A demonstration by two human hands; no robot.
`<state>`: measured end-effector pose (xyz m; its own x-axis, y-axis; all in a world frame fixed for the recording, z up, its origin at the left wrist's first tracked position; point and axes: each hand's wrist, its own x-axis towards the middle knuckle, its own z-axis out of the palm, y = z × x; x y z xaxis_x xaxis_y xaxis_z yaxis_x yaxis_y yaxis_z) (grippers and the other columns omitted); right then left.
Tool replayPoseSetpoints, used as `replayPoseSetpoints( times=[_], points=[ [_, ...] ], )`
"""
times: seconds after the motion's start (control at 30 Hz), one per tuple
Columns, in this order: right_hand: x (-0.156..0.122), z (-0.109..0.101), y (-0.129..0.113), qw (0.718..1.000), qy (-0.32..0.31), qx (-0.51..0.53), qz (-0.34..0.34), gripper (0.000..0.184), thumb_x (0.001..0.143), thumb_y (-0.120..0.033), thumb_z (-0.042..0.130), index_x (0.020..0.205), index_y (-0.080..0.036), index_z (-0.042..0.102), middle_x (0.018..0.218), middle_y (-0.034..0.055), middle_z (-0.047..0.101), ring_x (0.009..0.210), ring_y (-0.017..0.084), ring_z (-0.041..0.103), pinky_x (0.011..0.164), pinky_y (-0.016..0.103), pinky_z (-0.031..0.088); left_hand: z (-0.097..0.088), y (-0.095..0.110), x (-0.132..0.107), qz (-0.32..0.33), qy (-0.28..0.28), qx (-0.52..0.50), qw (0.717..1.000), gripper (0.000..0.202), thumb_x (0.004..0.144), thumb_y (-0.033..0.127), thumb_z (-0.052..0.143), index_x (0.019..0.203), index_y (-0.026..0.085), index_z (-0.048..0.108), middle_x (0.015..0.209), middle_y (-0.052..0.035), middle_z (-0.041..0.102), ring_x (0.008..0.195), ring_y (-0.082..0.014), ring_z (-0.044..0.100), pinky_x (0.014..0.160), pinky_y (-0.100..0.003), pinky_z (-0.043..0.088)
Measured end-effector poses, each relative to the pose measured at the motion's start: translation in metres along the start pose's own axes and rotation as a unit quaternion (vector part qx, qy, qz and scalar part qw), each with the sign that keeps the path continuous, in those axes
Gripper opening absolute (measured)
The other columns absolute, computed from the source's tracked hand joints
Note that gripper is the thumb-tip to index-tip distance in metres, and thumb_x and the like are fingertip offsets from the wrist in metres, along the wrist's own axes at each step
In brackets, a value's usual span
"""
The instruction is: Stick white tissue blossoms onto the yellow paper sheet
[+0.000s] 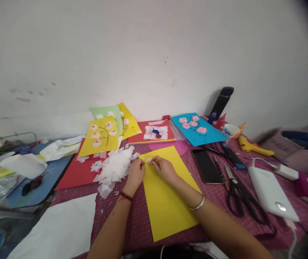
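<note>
A yellow sheet of card (167,205) lies before me on the checked cloth. Near its top left corner is a small crumpled bit of white paper (148,160). The fingertips of my right hand (166,169) pinch this bit at the card's surface. My left hand (135,174) is closed at the card's left edge, thumb and fingers together; whatever it may hold is too small to see. Just left of it is a heap of torn white paper pieces (117,163), partly on a red sheet (72,174).
Flower pictures stand behind, on yellow card (102,135) and blue card (197,129). A paint-stained paper (151,133) lies between. To the right are a phone (207,166), black-handled scissors (244,198), a white power bank (271,192), a yellow glue gun (253,146) and a black bottle (221,102).
</note>
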<state>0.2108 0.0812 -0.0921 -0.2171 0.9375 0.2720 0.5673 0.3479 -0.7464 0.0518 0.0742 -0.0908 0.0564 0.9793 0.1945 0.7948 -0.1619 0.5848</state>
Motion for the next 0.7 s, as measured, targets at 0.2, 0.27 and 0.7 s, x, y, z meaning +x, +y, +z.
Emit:
replayPoseSetpoints(
  times=[0.2, 0.27, 0.7],
  points=[
    [-0.001, -0.022, -0.005, 0.954, 0.108, 0.27, 0.07, 0.021, 0.082, -0.036, 0.047, 0.084, -0.018, 0.057, 0.073, 0.0039, 0.064, 0.056, 0.014, 0.058, 0.055, 0.026, 0.046, -0.013, -0.006, 0.004, -0.014, 0.047, -0.104, 0.993, 0.016, 0.076, 0.015, 0.042, 0.077, 0.017, 0.058, 0.077, -0.0035, 0.063, 0.072, -0.0159, 0.056, 0.068, -0.027, 0.041],
    [-0.001, -0.027, -0.003, 0.928, 0.125, 0.337, 0.105, 0.023, 0.079, -0.039, 0.051, 0.084, -0.017, 0.056, 0.07, 0.0027, 0.063, 0.052, 0.013, 0.056, 0.053, 0.025, 0.046, -0.025, -0.011, 0.006, -0.048, 0.108, -0.151, 0.982, 0.016, 0.076, 0.022, 0.044, 0.08, 0.017, 0.059, 0.075, -0.0016, 0.063, 0.07, -0.0152, 0.056, 0.065, -0.025, 0.042],
    [0.0, -0.017, 0.02, 0.884, 0.105, 0.425, 0.164, 0.024, 0.072, -0.04, 0.057, 0.077, -0.016, 0.054, 0.063, 0.0008, 0.061, 0.044, 0.009, 0.05, 0.046, 0.022, 0.041, -0.044, -0.022, 0.047, -0.008, 0.022, 0.062, 0.998, 0.013, 0.075, 0.024, 0.047, 0.07, 0.018, 0.058, 0.071, -0.0032, 0.062, 0.07, -0.0168, 0.056, 0.065, -0.026, 0.039]
  ],
)
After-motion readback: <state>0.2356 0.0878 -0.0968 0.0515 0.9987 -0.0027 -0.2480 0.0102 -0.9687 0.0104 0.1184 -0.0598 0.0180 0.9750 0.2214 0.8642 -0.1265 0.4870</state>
